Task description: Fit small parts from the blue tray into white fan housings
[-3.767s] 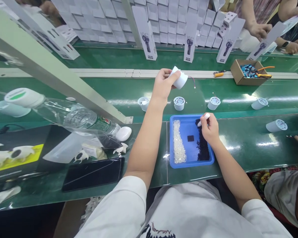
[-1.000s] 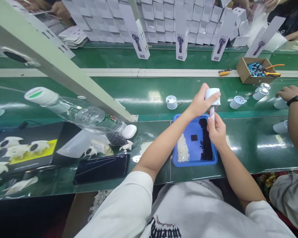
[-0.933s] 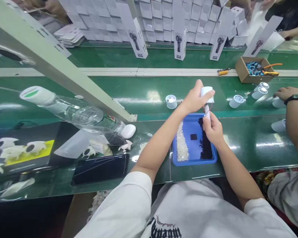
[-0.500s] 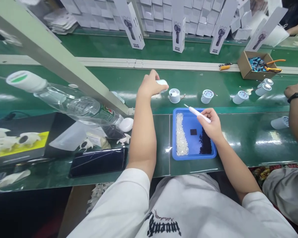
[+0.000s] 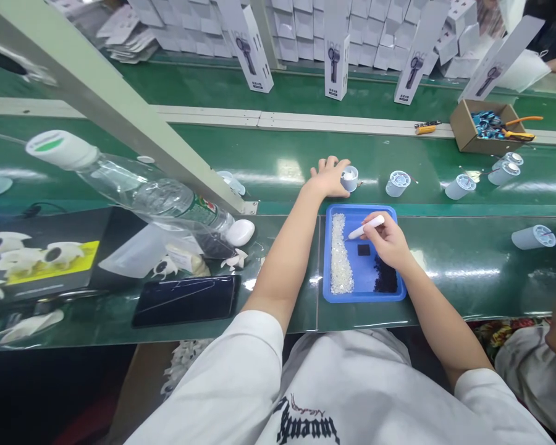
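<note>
My left hand (image 5: 328,178) reaches over the green bench, its thumb and forefinger around a small white cylindrical housing (image 5: 350,178); its other fingers are spread. My right hand (image 5: 388,240) grips a white pen-shaped tool (image 5: 367,227) with a thin tip. That tip points down at the edge of a strip of clear beads (image 5: 340,259) in a blue tray (image 5: 364,297). A small black square (image 5: 364,250) lies mid-tray, and black beads (image 5: 386,276) are heaped on its right side.
More white housings (image 5: 398,183) with thin wires stand to the right. A plastic bottle (image 5: 143,188) leans by a metal post (image 5: 167,136); a dark phone (image 5: 185,301) lies at left. Farther back are a cardboard box (image 5: 467,130) and printed boxes (image 5: 336,71). A co-worker's arm shows at right.
My left hand has moved right to the standing housing; the white piece it held is no longer visible. My right hand has lowered the pen-shaped tool's tip to the clear beads.
</note>
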The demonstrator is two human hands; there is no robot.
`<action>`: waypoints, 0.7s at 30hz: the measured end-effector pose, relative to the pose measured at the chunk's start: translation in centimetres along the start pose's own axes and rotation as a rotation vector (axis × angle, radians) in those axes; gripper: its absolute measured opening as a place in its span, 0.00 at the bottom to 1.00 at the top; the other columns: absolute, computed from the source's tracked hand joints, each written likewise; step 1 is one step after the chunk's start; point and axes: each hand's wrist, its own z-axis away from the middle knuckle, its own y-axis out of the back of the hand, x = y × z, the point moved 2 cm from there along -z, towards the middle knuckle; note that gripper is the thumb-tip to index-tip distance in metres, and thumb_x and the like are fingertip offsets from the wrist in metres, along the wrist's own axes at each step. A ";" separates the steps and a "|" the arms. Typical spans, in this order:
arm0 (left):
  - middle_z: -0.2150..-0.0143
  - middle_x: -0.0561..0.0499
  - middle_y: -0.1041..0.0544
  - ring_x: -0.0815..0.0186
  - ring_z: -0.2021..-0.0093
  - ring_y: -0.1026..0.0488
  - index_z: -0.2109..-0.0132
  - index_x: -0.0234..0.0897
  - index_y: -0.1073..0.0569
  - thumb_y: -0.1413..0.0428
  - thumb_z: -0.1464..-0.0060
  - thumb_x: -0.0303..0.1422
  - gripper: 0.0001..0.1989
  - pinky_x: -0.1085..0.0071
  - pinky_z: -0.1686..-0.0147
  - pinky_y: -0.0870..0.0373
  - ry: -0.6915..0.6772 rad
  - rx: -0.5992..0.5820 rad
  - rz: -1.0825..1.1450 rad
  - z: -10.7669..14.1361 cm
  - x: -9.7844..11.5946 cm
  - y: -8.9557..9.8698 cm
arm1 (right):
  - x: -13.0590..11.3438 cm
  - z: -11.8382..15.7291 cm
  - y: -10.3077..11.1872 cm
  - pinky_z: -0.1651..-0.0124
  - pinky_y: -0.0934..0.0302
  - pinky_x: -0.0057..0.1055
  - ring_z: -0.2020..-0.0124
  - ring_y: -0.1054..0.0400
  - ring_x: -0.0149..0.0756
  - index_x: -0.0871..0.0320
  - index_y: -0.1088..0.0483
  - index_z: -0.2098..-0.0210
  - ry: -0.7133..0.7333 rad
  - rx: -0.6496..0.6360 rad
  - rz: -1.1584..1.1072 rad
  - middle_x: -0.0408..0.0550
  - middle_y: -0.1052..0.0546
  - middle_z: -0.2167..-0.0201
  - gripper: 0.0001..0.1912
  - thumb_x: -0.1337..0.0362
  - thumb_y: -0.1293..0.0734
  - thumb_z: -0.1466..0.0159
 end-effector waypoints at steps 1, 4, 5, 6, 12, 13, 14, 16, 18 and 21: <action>0.29 0.42 0.45 0.45 0.30 0.49 0.32 0.45 0.44 0.38 0.54 0.38 0.43 0.41 0.34 0.49 -0.030 0.012 0.004 0.0 0.3 -0.2 | 0.0 0.0 0.0 0.62 0.27 0.37 0.70 0.27 0.34 0.52 0.33 0.63 -0.002 -0.008 0.004 0.42 0.27 0.70 0.17 0.46 0.32 0.40; 0.33 0.43 0.37 0.47 0.32 0.44 0.35 0.45 0.39 0.42 0.48 0.37 0.33 0.36 0.34 0.56 -0.062 0.077 0.038 -0.3 0.8 -0.8 | -0.1 0.0 -0.1 0.62 0.27 0.37 0.70 0.27 0.34 0.52 0.34 0.63 -0.007 -0.019 0.011 0.42 0.27 0.70 0.16 0.47 0.32 0.39; 0.35 0.43 0.34 0.47 0.33 0.41 0.37 0.44 0.37 0.43 0.47 0.36 0.30 0.35 0.34 0.56 -0.062 0.108 0.053 -0.4 1.0 -1.0 | -0.1 0.0 -0.1 0.63 0.27 0.37 0.70 0.27 0.35 0.52 0.34 0.63 -0.008 -0.018 0.015 0.42 0.27 0.70 0.16 0.48 0.32 0.39; 0.36 0.44 0.32 0.48 0.34 0.40 0.39 0.43 0.35 0.44 0.46 0.35 0.27 0.35 0.34 0.57 -0.064 0.140 0.067 -0.5 1.1 -1.1 | -0.1 0.0 -0.1 0.63 0.27 0.37 0.70 0.27 0.35 0.52 0.34 0.63 -0.005 -0.014 0.021 0.42 0.27 0.70 0.15 0.48 0.32 0.39; 0.40 0.49 0.28 0.54 0.37 0.35 0.46 0.44 0.32 0.43 0.49 0.33 0.22 0.43 0.31 0.57 -0.145 0.292 0.216 0.1 2.8 0.1 | -1.2 0.2 0.2 0.71 0.35 0.32 0.76 0.34 0.31 0.53 0.37 0.67 0.115 0.098 0.275 0.40 0.30 0.75 0.08 0.57 0.34 0.37; 0.40 0.51 0.28 0.56 0.38 0.35 0.46 0.45 0.32 0.43 0.48 0.33 0.21 0.47 0.31 0.53 -0.165 0.331 0.268 0.5 3.2 0.7 | -1.5 0.2 0.3 0.71 0.37 0.32 0.77 0.37 0.30 0.53 0.38 0.68 0.150 0.101 0.340 0.40 0.31 0.76 0.08 0.59 0.35 0.37; 0.40 0.52 0.29 0.57 0.38 0.35 0.46 0.46 0.33 0.44 0.48 0.34 0.21 0.50 0.32 0.49 -0.186 0.373 0.320 0.9 3.6 1.4 | -1.8 0.2 0.3 0.72 0.39 0.31 0.78 0.39 0.30 0.53 0.38 0.69 0.183 0.088 0.395 0.39 0.32 0.77 0.08 0.60 0.35 0.38; 0.41 0.53 0.29 0.58 0.37 0.35 0.46 0.48 0.33 0.44 0.47 0.34 0.20 0.56 0.35 0.42 -0.217 0.448 0.417 1.9 4.2 2.8 | -2.2 0.2 0.3 0.72 0.41 0.31 0.77 0.40 0.30 0.53 0.38 0.70 0.242 0.059 0.455 0.40 0.32 0.76 0.07 0.61 0.34 0.38; 0.43 0.53 0.29 0.57 0.37 0.36 0.48 0.48 0.33 0.42 0.49 0.34 0.20 0.58 0.39 0.38 -0.220 0.502 0.525 2.8 4.5 3.9 | -2.5 0.2 0.6 0.71 0.41 0.31 0.76 0.39 0.31 0.53 0.37 0.71 0.290 0.104 0.454 0.41 0.31 0.76 0.06 0.62 0.35 0.39; 0.49 0.52 0.28 0.56 0.40 0.32 0.54 0.44 0.30 0.39 0.52 0.32 0.16 0.61 0.44 0.34 -0.233 0.554 0.719 3.6 4.5 4.7 | -2.6 0.3 1.3 0.71 0.42 0.32 0.77 0.39 0.31 0.53 0.41 0.76 0.316 0.257 0.384 0.40 0.33 0.79 0.11 0.63 0.34 0.40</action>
